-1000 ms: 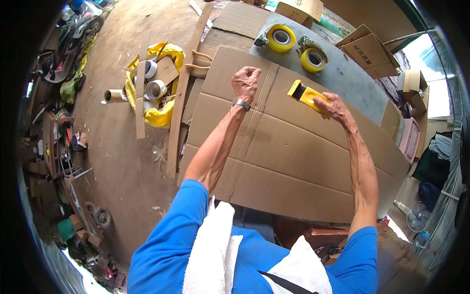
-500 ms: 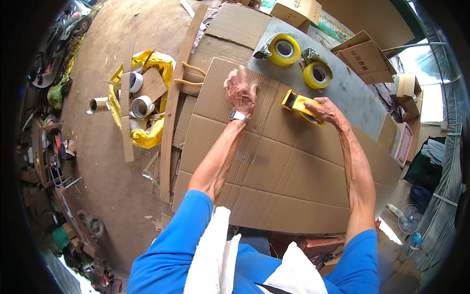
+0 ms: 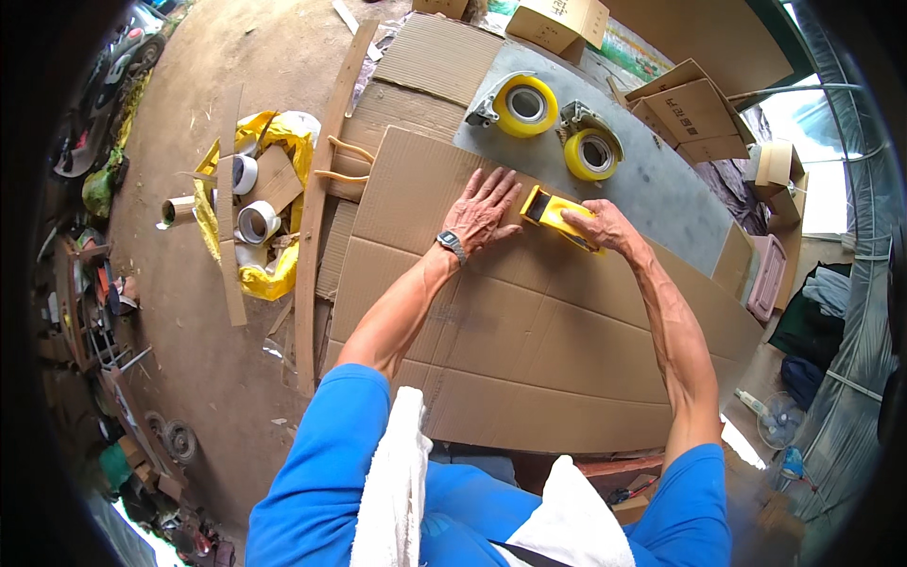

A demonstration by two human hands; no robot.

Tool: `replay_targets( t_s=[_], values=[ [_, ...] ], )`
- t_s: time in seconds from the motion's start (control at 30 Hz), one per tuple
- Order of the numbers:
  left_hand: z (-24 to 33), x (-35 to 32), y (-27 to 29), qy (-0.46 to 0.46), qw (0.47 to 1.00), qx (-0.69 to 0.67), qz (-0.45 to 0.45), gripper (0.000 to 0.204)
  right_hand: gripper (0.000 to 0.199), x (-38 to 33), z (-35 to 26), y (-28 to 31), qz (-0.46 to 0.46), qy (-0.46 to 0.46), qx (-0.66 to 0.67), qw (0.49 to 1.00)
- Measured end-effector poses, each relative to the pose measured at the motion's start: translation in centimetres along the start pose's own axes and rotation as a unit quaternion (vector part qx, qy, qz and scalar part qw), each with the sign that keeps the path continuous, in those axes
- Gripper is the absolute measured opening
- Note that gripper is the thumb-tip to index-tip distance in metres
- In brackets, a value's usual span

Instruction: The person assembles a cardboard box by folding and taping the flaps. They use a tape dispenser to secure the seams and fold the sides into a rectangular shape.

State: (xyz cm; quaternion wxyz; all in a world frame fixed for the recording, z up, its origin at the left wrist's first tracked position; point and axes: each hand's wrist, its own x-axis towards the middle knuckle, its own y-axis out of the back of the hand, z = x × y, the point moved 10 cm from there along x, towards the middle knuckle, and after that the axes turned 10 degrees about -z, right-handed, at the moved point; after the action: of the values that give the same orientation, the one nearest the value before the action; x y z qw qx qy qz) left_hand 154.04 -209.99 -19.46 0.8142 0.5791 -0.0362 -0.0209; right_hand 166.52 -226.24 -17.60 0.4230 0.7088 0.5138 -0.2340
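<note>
A large creased cardboard sheet (image 3: 529,350) lies flat across the table in front of me. My left hand (image 3: 480,215) rests on its far part, palm down with fingers spread. Just right of it, my right hand (image 3: 605,227) grips a yellow tape dispenser (image 3: 559,217), its front end pointing left toward my left hand. The dispenser sits at or just above the cardboard near its far edge; whether it touches I cannot tell. Beyond that edge, two more tape dispensers with yellow rolls, one farther left (image 3: 525,106) and one nearer (image 3: 591,153), lie on the grey tabletop (image 3: 680,198).
Left of the table, a yellow bag (image 3: 274,283) holds tape cores and cardboard scraps. A wooden plank (image 3: 316,217) runs along the table's left side. Cardboard boxes (image 3: 690,113) stand at the back right, with a pink plastic container (image 3: 765,274) and a small fan (image 3: 779,416) nearer.
My left hand has come down flat onto the cardboard, fingers spreading, slightly nearer and to the right. The view has shifted a little; the tape dispenser stays in my right hand.
</note>
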Motion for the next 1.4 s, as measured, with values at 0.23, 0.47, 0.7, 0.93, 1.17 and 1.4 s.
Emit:
replay_targets(
  t_s=[0.23,0.47,0.7,0.93,1.17,1.4],
  values=[
    [-0.7,-0.5,0.4,0.012,0.999,-0.032,0.001,0.078,0.057,-3.3,1.3,1.7,0.001,-0.071,-0.088,0.994],
    [-1.2,-0.5,0.0,0.018,0.999,-0.050,-0.002,0.088,0.049,0.8,-9.3,-0.3,-0.003,-0.232,-0.366,0.901],
    [-3.9,-1.3,-0.7,0.048,0.998,-0.005,0.039,0.079,0.082,8.0,-11.4,-11.2,-0.069,-0.325,-0.555,0.762],
    [-5.7,-4.7,1.6,0.075,0.996,-0.044,-0.011,0.097,0.029,4.6,-8.6,-6.8,0.007,-0.242,-0.567,0.787],
    [-5.6,-4.7,1.9,0.061,0.995,-0.007,-0.073,0.087,0.061,-12.7,-4.9,1.2,0.206,-0.196,-0.295,0.912],
    [7.5,-23.3,-0.5,0.206,0.677,-0.692,-0.143,0.080,0.043,-25.2,-2.6,-20.4,0.092,0.005,0.206,0.974]
  ],
)
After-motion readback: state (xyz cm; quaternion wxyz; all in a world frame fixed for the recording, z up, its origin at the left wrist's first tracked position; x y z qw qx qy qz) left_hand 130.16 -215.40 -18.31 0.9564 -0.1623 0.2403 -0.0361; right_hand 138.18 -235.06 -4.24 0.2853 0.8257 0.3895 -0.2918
